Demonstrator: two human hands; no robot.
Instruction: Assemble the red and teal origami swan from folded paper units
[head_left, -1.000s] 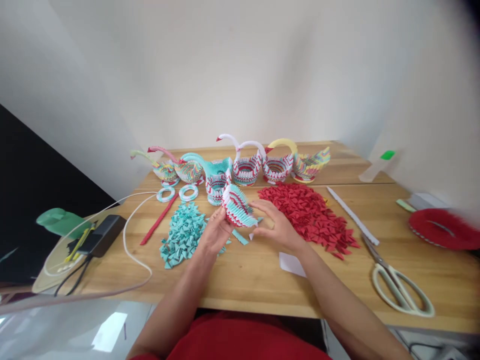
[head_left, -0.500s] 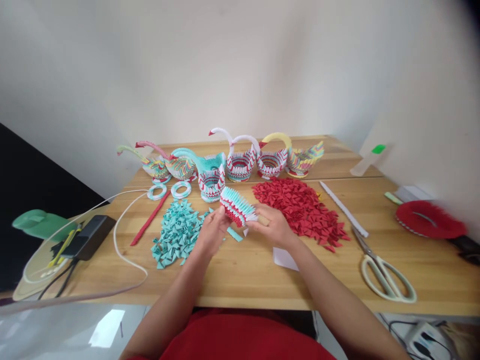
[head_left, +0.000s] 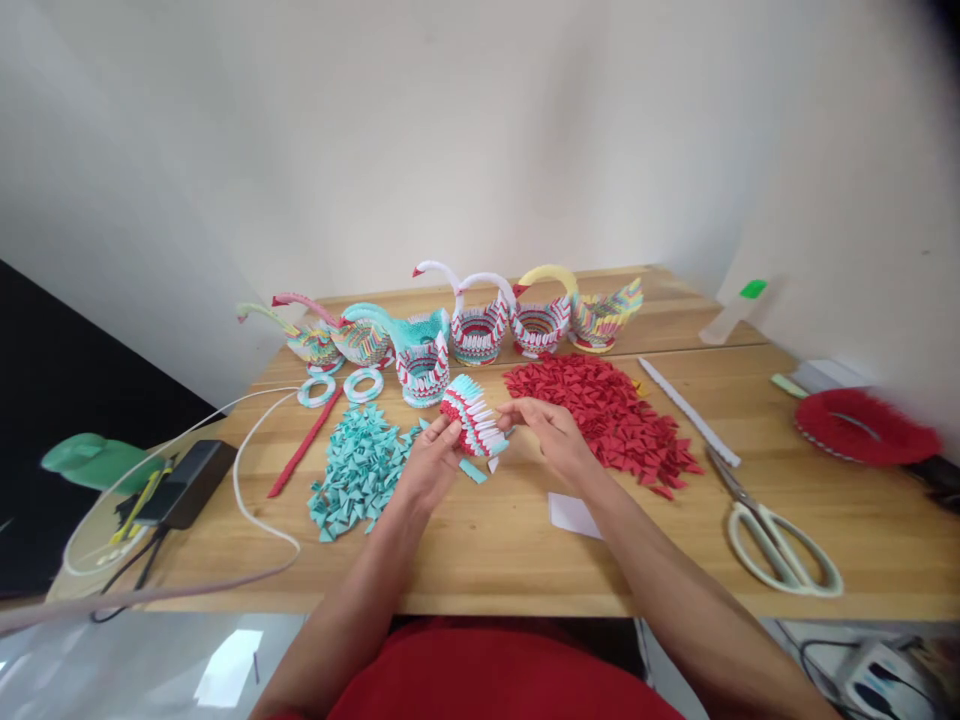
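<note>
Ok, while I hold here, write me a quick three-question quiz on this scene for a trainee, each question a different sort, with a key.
1. Short answer: which hand grips the red side of the red, white and turquoise folded-paper piece?
2. True or false: the pale-handled metal scissors lie to the person's right of the heap of red folded-paper triangles.
3. Count: how many white-and-turquoise rings lie flat near the long, thin red strip?

Key
1. The left hand.
2. True.
3. Two.
</note>
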